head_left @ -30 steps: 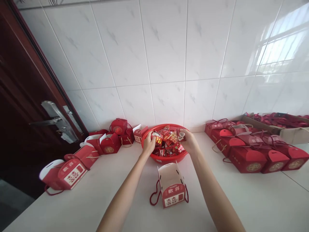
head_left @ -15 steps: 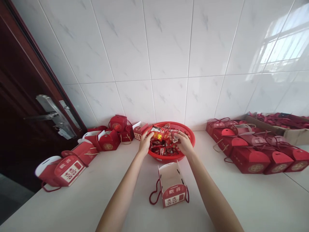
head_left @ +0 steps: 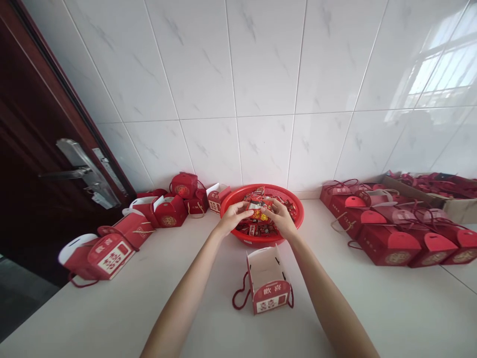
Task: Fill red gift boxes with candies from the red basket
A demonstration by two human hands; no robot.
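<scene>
- We are pinching a red-and-gold packet (head_left: pixel 258 213) between the thumbs and fingers of both hands, the left hand (head_left: pixel 234 217) gripping its left end and the right hand (head_left: pixel 280 217) its right; whether more wrappers are hiding behind our fingers, we cannot tell.
- We are keeping this packet over the red plastic basket (head_left: pixel 261 241), our wrists crossing its near rim; inside, many small wrapped sweets (head_left: pixel 265 229) are lying in a loose heap, mostly red.
- Just in front of the basket, between our forearms, an open gift box (head_left: pixel 270 291) is standing on the white bench (head_left: pixel 112 318); it is showing us its pale inside, its top flaps standing apart, and a dark red cord (head_left: pixel 241 303) is looping out at its left.
- Close by the basket's left side, a small box (head_left: pixel 217 200) is sitting with its white flap raised; farther left, more red boxes are lining the bench, one box (head_left: pixel 184 186) resting on top of another, and the nearest box (head_left: pixel 99 259) lying near the door (head_left: pixel 30 124).
- To our right, well apart from the basket, a cluster of red boxes (head_left: pixel 389 247) is standing in tight rows, cords trailing over them; behind these, a cardboard carton (head_left: pixel 464 211) is holding a jumble of red things; a white tiled wall (head_left: pixel 261 74) is backing everything.
</scene>
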